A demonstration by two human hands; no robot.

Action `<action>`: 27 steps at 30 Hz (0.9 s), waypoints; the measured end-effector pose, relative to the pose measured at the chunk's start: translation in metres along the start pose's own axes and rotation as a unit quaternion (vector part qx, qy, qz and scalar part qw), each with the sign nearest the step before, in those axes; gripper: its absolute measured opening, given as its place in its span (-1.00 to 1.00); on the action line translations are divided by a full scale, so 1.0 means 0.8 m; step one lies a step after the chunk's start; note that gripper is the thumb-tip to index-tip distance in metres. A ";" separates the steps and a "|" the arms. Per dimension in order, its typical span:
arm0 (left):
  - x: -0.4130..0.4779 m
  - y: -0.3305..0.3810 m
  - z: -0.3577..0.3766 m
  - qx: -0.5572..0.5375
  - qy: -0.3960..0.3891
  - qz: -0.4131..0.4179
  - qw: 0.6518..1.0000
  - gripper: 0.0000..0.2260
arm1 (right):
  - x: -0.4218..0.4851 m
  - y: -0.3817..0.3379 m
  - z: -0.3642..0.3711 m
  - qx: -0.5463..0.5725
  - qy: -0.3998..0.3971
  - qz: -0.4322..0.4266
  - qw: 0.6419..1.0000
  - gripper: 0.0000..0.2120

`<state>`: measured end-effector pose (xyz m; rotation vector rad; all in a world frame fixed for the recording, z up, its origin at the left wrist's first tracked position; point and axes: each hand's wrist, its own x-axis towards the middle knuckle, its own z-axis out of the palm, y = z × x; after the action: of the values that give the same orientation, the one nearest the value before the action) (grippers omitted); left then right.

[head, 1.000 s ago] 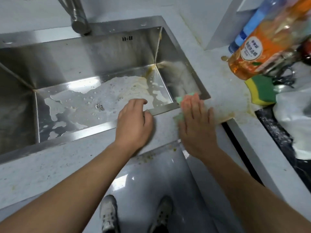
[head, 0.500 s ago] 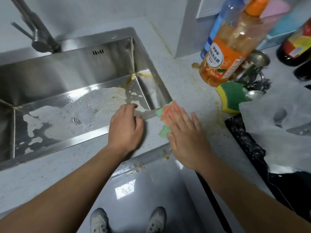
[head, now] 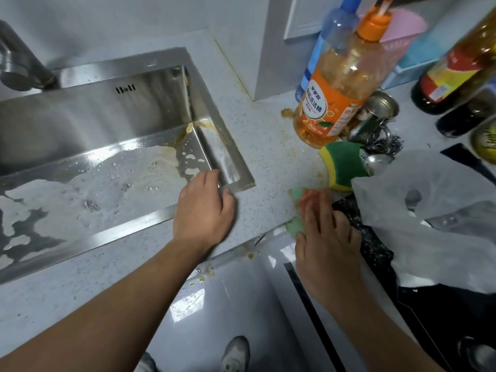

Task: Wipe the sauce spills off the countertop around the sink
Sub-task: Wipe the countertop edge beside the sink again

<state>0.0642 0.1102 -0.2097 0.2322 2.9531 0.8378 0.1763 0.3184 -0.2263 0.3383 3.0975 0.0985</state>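
Your right hand (head: 326,237) presses the cloth (head: 296,224) onto the countertop (head: 263,146), fingers straight and lying close together; your left hand (head: 204,210) holds the sink (head: 107,234) at its near right corner.
The left fingers bend over the steel rim and the thumb lies outside it. The green-and-orange cloth sits at the counter's front edge, right of the sink, near a yellow-green sponge (head: 343,165). A brown sauce spill (head: 287,113) lies beside the orange soap bottle (head: 335,95), and drips (head: 249,255) mark the cabinet front.
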 end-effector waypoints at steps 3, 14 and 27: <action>0.001 -0.002 0.000 -0.004 -0.002 0.004 1.000 -0.65 | -0.005 -0.001 0.004 0.038 0.035 -0.014 0.999 -0.31; 0.002 0.001 -0.002 0.005 -0.019 -0.001 1.000 -0.62 | 0.123 -0.038 -0.008 0.155 -0.034 -0.039 0.987 -0.17; 0.001 0.002 -0.004 0.001 -0.028 -0.014 1.000 -0.62 | 0.127 -0.029 -0.011 0.152 -0.079 -0.129 0.977 -0.30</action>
<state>0.0636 0.1099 -0.2060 0.2096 2.8988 0.8102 0.0717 0.3169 -0.2204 -0.0530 2.9604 -0.3900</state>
